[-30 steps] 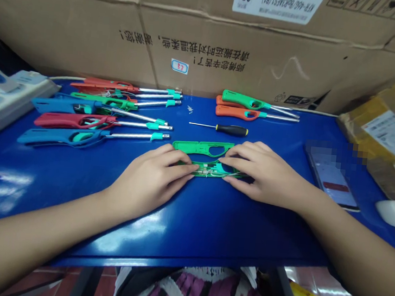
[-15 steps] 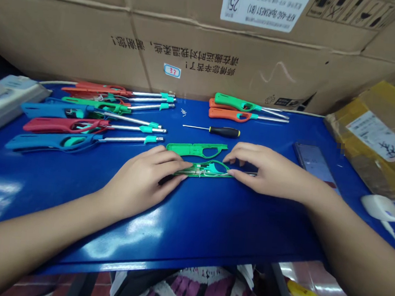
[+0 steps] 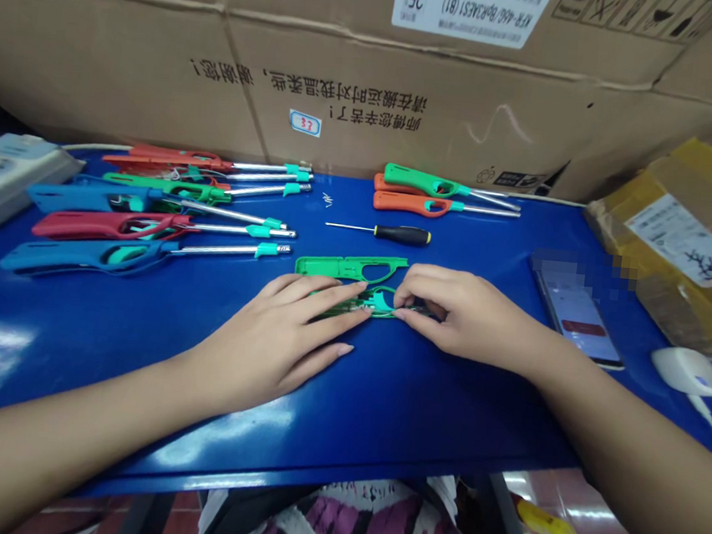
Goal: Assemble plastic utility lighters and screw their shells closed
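Observation:
An opened green gas lighter (image 3: 381, 304) lies on the blue table with its inner parts and turquoise trigger exposed. My left hand (image 3: 287, 332) is spread flat over its handle end, fingers apart, hiding much of that half. At the trigger end my right hand (image 3: 462, 311) has thumb and fingertips pinched together on the lighter; the exact part between them is hidden. Just behind lies the loose green half shell (image 3: 351, 267), hollow side up.
Several opened lighters (image 3: 124, 255) in blue, red, green and orange lie on the left. Farther back are a screwdriver (image 3: 400, 234) and a group of lighters (image 3: 412, 204). A phone (image 3: 578, 314), a white device (image 3: 689, 370) and a taped carton (image 3: 691, 249) stand right; a large cardboard box (image 3: 325, 63) walls the back.
My left hand has slid right and its fingers have opened out over the lighter. My right hand has moved slightly left, its fingertips closing at the trigger.

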`<state>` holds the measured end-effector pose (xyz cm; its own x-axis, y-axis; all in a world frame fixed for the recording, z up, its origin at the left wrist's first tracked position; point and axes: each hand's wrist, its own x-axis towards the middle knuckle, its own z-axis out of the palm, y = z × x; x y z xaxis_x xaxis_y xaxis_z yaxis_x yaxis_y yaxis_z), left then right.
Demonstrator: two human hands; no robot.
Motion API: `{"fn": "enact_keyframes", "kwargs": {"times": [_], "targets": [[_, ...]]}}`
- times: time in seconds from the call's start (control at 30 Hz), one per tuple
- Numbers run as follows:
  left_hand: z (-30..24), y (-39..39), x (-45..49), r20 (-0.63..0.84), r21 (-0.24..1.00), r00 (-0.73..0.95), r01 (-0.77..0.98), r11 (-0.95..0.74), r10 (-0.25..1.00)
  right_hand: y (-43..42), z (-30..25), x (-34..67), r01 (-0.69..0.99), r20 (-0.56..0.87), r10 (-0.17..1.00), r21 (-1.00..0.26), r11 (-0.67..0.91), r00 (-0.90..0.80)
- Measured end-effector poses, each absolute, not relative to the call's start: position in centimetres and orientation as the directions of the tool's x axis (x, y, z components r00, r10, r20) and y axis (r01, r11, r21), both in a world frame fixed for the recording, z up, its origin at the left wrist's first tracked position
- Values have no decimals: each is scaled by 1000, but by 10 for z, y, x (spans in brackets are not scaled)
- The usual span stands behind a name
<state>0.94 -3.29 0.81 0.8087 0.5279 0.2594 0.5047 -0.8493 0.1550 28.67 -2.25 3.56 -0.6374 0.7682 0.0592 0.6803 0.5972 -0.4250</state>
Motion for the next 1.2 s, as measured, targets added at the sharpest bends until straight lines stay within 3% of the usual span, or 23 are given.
{"fn": "enact_keyframes", "kwargs": {"times": [0.33,0.5,0.8,0.97,1.2], "targets": [[10,-33,12,225,156,810,518,-841,541,-21,34,287,685,67,775,-426,592,-628],[12,-32,9,275,256,776,510,-821,568,-17,35,292,664,162,782,-442,603,-602],[20,-18,-2,387,277,622,625,-730,680,-8,24,298,725,294,760,-242,645,-579],[19,-19,-2,333,275,661,614,-740,673,0,12,297,676,293,728,-271,685,-620],[14,-19,-3,334,279,681,590,-758,652,0,14,296,706,285,799,-376,601,-529]]}}
